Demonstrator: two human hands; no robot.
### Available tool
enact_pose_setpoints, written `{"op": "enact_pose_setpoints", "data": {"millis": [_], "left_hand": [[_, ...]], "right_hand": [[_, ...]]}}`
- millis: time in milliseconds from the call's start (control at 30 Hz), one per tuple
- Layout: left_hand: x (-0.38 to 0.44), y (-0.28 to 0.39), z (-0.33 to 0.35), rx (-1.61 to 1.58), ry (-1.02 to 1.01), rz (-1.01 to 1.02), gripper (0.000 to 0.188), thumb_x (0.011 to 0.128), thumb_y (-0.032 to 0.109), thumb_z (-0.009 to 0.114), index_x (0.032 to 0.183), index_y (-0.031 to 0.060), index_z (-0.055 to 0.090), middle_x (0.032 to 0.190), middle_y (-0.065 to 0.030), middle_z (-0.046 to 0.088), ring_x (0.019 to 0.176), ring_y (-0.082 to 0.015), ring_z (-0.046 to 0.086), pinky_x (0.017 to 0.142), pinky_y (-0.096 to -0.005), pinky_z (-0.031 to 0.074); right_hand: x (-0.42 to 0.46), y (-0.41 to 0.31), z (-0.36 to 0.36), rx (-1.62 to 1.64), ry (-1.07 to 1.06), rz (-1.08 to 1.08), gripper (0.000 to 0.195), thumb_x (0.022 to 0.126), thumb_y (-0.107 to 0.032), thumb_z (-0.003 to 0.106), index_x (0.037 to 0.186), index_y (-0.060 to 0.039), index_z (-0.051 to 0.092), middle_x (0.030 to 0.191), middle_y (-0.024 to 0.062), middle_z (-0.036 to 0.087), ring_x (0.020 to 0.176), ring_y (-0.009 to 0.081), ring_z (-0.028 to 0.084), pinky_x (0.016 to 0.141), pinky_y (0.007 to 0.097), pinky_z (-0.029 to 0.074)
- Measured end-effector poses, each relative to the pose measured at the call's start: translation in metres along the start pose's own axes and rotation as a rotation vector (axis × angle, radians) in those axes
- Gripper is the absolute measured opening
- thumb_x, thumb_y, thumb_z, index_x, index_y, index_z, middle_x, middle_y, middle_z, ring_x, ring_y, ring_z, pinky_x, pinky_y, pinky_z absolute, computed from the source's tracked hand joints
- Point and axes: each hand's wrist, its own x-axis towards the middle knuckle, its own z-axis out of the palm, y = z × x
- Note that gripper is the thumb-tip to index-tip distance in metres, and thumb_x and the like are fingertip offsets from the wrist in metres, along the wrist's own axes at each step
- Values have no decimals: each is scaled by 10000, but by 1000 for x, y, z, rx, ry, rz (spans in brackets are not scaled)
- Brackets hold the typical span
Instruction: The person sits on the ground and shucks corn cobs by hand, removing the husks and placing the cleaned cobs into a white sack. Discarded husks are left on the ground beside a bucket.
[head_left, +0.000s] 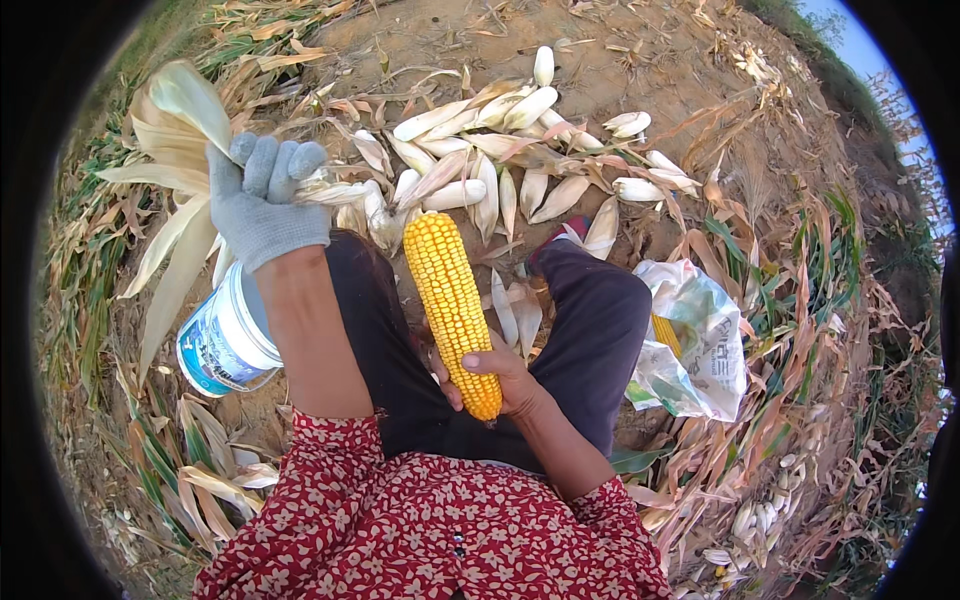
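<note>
A husked ear of yellow corn (452, 315) lies in my bare right hand (499, 375), with its base end near my lap and the thumb across the kernels. Raised at the upper left is my left hand (266, 199) in a grey knit glove, its fingers closed on pale dry corn husks (176, 139) that fan out to the left and stick out on the right too. Beyond my knees is a pile of ears still in their husks (457, 195), some touching each other.
A white and blue plastic bucket (229, 337) stands beside my left leg. By my right knee lies an open woven plastic sack (705, 352) with yellow corn inside. Dry stalks and leaves (780, 300) cover the ground at both sides. More ears (757, 517) lie at the lower right.
</note>
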Motion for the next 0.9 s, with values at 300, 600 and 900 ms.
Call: {"op": "enact_pose_setpoints", "data": {"millis": [300,600,900], "left_hand": [[-88,194,-292,2664,-347,-939,607,795,398,785,1284,74,631,1151,-233,687,1047,-394,677,862,-456,539],[-86,206,-283,2500,-467,-663,504,862,286,735,1288,39,627,1251,-197,667,1157,-358,632,1016,-407,489],[15,62,-89,1931,-700,-285,418,970,179,637,1332,-24,591,1271,-125,651,1213,-206,582,1061,-342,431]], "right_hand": [[-158,-98,-35,517,419,-869,438,940,-298,663,1246,-22,512,928,114,599,814,210,610,734,346,563],[-221,-162,-212,791,946,-1083,310,981,-240,589,1124,32,549,975,155,634,837,291,660,766,398,632],[-265,-211,-326,257,1077,-980,380,990,-323,606,1198,-7,571,1077,128,663,918,273,677,815,411,589]]}}
